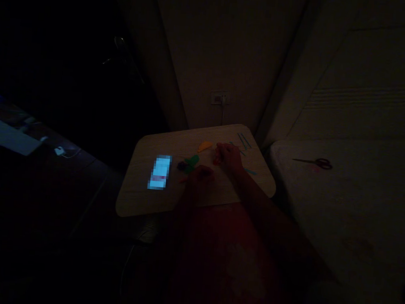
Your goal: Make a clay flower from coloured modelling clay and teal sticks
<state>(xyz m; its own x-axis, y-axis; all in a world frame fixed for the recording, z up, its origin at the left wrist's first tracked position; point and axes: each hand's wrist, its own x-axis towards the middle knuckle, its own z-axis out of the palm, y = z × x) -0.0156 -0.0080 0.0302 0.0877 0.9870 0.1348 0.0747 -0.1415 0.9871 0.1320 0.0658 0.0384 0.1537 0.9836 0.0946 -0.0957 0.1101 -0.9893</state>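
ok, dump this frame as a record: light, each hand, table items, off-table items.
light: very dim
left hand: low over the table; grip too dark to tell
right hand: fingers curled, beside a small red piece; held or not, unclear
table items: green piece, dark piece, orange piece, thin blue-green sticks, bright pixelated rectangle
off-table items: scissors on pale surface, right; wall socket with plug

- red piece [216, 162]: small, partly hidden, by fingertips of right hand [229, 157], form too dark to tell
- green piece [192, 160]: leaf-like, just beyond left hand [200, 173]
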